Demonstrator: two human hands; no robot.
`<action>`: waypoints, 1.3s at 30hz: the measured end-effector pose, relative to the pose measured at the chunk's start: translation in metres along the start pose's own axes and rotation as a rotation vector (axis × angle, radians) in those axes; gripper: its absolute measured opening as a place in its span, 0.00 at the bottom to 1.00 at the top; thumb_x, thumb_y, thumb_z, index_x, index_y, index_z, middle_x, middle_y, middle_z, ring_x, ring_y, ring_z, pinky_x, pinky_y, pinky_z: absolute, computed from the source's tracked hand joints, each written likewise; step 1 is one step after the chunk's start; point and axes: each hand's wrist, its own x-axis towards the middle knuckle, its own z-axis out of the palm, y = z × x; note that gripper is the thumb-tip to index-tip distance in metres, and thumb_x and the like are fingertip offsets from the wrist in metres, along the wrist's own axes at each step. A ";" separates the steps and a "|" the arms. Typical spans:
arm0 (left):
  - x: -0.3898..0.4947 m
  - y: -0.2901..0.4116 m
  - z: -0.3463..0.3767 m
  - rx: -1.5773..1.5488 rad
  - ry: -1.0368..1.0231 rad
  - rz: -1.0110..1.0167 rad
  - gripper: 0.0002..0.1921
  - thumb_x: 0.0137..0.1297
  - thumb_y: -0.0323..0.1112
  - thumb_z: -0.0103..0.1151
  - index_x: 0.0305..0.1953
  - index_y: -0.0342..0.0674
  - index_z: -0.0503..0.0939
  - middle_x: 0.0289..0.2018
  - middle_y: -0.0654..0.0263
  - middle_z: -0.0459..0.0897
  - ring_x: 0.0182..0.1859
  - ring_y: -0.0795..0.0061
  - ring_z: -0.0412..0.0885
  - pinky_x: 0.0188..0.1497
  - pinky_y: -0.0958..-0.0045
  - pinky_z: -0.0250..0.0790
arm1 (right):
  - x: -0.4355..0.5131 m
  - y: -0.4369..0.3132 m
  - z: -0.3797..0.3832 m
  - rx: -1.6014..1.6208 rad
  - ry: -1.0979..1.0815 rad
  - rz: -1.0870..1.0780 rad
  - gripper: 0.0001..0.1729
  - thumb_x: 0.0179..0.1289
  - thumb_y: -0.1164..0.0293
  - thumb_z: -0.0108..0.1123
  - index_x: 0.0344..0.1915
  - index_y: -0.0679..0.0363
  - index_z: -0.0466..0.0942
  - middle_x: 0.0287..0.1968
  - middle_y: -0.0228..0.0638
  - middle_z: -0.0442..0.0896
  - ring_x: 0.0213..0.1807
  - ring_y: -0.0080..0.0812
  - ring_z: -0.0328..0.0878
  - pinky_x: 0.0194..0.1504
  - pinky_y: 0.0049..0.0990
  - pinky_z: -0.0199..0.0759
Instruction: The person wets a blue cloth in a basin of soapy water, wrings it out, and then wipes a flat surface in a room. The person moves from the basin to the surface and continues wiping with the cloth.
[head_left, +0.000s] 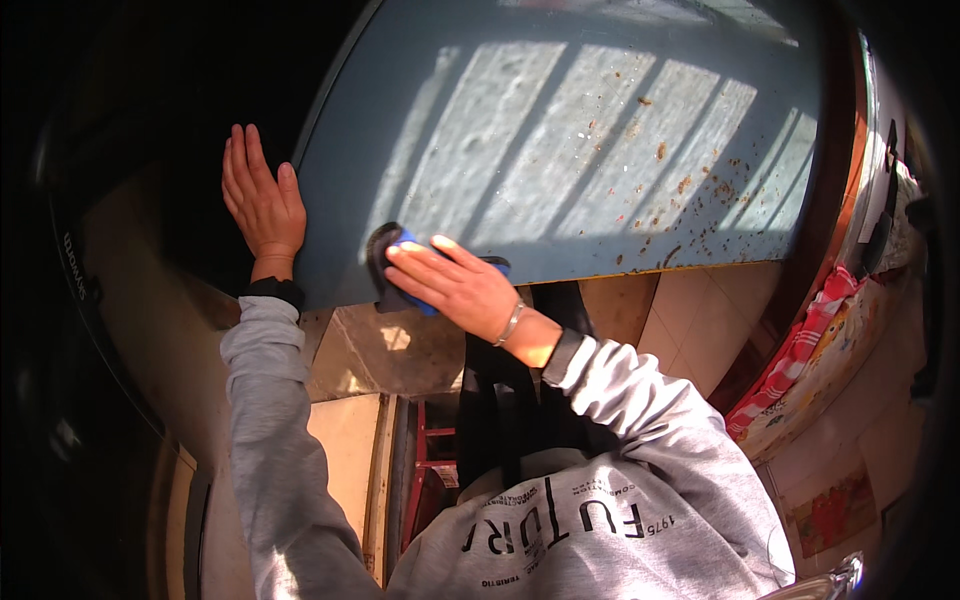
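A blue-grey tabletop (337, 180), worn and with brown specks towards its right side, lies before me in barred sunlight. My right hand (465, 289) presses flat on a blue and black cloth (390, 289) near the front edge, its fingers pointing left. Part of the cloth hangs over that edge, and part of it is hidden beneath the hand. My left hand (264, 206) is at the left edge of the tabletop, palm down with its fingers extended and nothing in it. Whether it rests on the dark surface beside the table cannot be told.
At the left stands a large black television (97, 300). A brown wooden edge (844, 202) curves along the right, with a red and white checked cloth (795, 349) by it. Below the tabletop are a red metal frame (420, 465) and a pale wooden board (341, 450).
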 end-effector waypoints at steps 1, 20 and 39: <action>-0.001 0.000 0.000 0.008 -0.004 -0.005 0.32 0.76 0.44 0.44 0.77 0.47 0.54 0.77 0.63 0.56 0.78 0.59 0.53 0.78 0.52 0.46 | -0.030 0.015 -0.015 -0.033 -0.067 0.062 0.33 0.65 0.70 0.52 0.71 0.48 0.69 0.75 0.27 0.67 0.75 0.26 0.64 0.76 0.36 0.54; 0.047 0.074 -0.014 -0.197 -0.003 0.229 0.28 0.75 0.37 0.50 0.72 0.34 0.62 0.71 0.53 0.64 0.72 0.53 0.62 0.72 0.55 0.55 | -0.318 0.090 -0.239 0.638 0.989 1.512 0.28 0.76 0.46 0.52 0.51 0.62 0.76 0.43 0.33 0.79 0.46 0.25 0.76 0.50 0.26 0.70; 0.097 0.198 0.042 -0.078 0.050 -0.031 0.26 0.81 0.42 0.34 0.72 0.35 0.63 0.72 0.53 0.64 0.73 0.53 0.60 0.76 0.55 0.50 | -0.273 0.327 -0.235 -0.277 0.418 0.982 0.37 0.69 0.61 0.57 0.73 0.64 0.62 0.76 0.56 0.59 0.77 0.56 0.55 0.75 0.53 0.47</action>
